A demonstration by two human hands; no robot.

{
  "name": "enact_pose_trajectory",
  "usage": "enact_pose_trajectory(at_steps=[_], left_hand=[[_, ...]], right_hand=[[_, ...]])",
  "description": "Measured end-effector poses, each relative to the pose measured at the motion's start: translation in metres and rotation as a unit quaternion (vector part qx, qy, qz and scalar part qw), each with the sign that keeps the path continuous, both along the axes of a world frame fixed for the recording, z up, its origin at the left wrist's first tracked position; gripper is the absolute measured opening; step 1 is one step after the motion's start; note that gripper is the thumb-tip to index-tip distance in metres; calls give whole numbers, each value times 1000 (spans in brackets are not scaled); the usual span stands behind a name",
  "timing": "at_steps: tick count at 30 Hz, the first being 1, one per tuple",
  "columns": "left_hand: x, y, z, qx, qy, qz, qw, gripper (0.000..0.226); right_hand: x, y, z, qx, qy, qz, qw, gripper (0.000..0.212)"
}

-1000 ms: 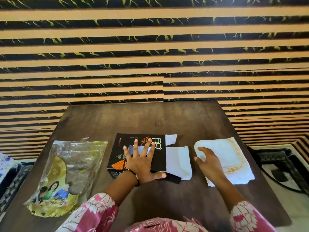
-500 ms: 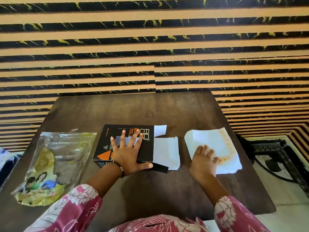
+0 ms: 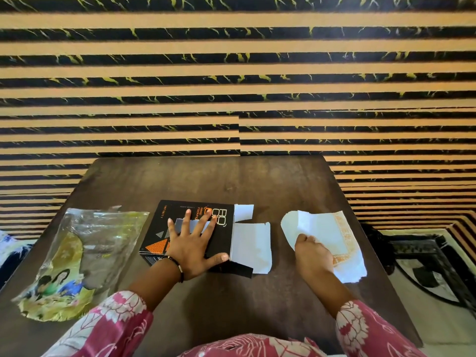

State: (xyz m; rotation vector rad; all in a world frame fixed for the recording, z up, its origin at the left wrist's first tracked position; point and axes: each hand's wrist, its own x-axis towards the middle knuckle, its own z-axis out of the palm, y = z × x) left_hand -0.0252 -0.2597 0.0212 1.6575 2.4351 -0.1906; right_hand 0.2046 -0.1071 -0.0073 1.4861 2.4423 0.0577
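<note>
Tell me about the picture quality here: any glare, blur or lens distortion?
Head view: glare whitens the plastic bag; wide-angle stretch fans the stripes of the wall near the edges; a pale haze washes its top right; left hand, box, right hand and paper look sharp; soft shadows lie on the table between the arms.

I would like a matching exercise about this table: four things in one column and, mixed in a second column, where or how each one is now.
Things:
1. black box
2. plastic packet
3. white sheet
4. box flap

Places or states:
A. one edge lifted, pinched by the right hand
B. on the left part of the table, no hand on it
C. lying open, just right of the black box
D. under the flat left hand

Pairs: 1-D, 2-B, 3-A, 4-C.
</note>
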Motion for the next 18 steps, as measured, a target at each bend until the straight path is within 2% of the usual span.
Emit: enact_pose_trajectory(at_steps=[3,8,10,12,13,16,17,18], left_hand=[[1,-1,1,2,-1,-1,1000,124],[-1,-2,0,22,-6,-9,1000,119],[2,-2,3,51,30,-36,998,107],[7,3,5,99,61,-52,992,86],[12,6,9,130,47,-64,988,80],[40,13,28,240,-70,-117,961,82],[54,16,35,250,-148,-107,951,85],[67,18,41,249,-262,-74,930,88]], right_hand=[[7,11,13,-16,64,5,998,46],[18,36,40,-22,103,-12,994,43],[22,44,56,-10,122,-10,992,40],[25,51,73,7,145,-15,989,39],[25,53,83,15,162,-15,987,40],[22,52,112,21,232,7,973,43],[20,49,122,13,257,24,966,46],[17,45,132,7,281,48,958,50]])
